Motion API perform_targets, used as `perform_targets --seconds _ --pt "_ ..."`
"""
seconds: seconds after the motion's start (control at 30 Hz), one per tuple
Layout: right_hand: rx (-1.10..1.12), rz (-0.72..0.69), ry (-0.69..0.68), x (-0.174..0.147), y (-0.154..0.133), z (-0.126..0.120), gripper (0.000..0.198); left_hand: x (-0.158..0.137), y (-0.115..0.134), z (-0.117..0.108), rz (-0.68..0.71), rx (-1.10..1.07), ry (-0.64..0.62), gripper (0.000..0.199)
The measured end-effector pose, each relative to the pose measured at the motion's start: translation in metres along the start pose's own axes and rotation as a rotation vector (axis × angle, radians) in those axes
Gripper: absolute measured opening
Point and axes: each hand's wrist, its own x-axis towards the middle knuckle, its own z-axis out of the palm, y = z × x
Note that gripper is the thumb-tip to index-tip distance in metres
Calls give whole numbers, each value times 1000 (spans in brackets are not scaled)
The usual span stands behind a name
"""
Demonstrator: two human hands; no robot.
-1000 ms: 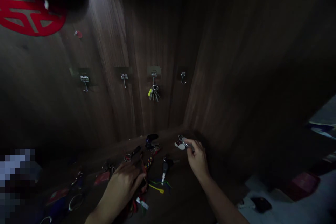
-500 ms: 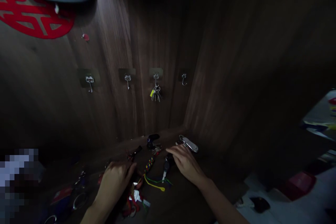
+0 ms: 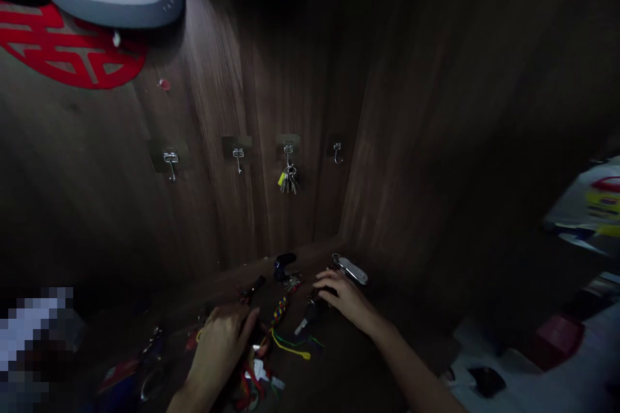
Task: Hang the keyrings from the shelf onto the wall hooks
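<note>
Dark brown wood-grain panelling (image 3: 310,90) is rising behind a dim wooden shelf (image 3: 349,361). Seen from the head, the right hand (image 3: 346,298), no longer touching the silver-grey oblong fob (image 3: 352,270), is now reaching over a black-headed, silver-bladed key (image 3: 312,313), newly slanting; whether it is gripping, I cannot tell. Beside a multicoloured braided cord (image 3: 279,312), the left hand (image 3: 223,335) is hiding its fingertips and any grasp.

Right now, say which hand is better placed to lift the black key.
Likely the right hand: it is closer to the black key, while the braided cord lies between that key and the left hand.
</note>
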Motion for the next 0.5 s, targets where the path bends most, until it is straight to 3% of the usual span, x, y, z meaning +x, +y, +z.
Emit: perform_targets --seconds 0.17,0.37,0.5 --pt "-15 -8 -44 4 -7 -6 21 0 -1 1 -17 -28 2 40" --pt "3 -50 -2 5 -19 -4 18 0 -5 6 10 -57 24 39" --pt "132 62 37 6 -15 -7 13 0 -7 6 45 -21 11 35"
